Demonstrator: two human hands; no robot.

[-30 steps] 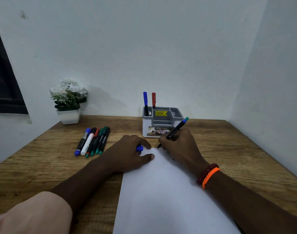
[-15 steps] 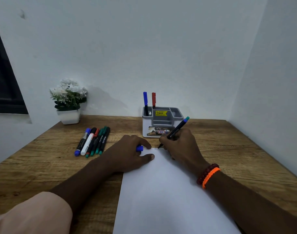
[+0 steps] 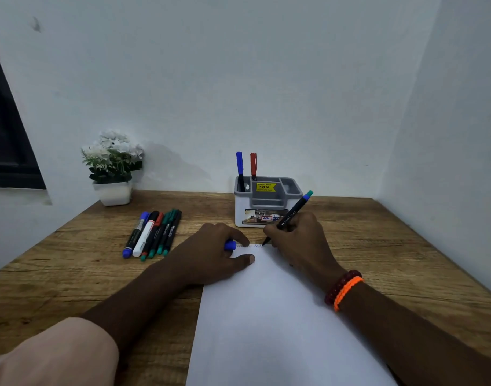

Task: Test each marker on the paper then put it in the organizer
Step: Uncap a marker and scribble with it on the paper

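1. Now your right hand (image 3: pixel 297 240) pinches a black marker (image 3: pixel 290 217), fingers curled round the barrel; its tip touches the far edge of the white paper (image 3: pixel 266 316), and its teal-and-blue end tilts up to the right in front of the organizer.
2. Your left hand (image 3: pixel 213 253) rests on the paper's far left corner, fingers curled round a blue cap (image 3: pixel 230 245), with the thumb stretched flat on the sheet.
3. Faint scribbles (image 3: pixel 250 246) show on the paper's far edge, between your two hands.
4. You have the grey-and-white organizer (image 3: pixel 266 201) just beyond your hands, near the wall; a blue marker (image 3: pixel 240 169) and a red marker (image 3: pixel 253 165) stand upright in its left compartment.
5. Your untested markers (image 3: pixel 152 234) lie side by side on the wooden table (image 3: pixel 71 260), left of your left hand.
6. You have a potted white flower (image 3: pixel 113 165) at the table's far left corner.
7. Your right wrist carries a dark red and an orange bracelet (image 3: pixel 343 289).
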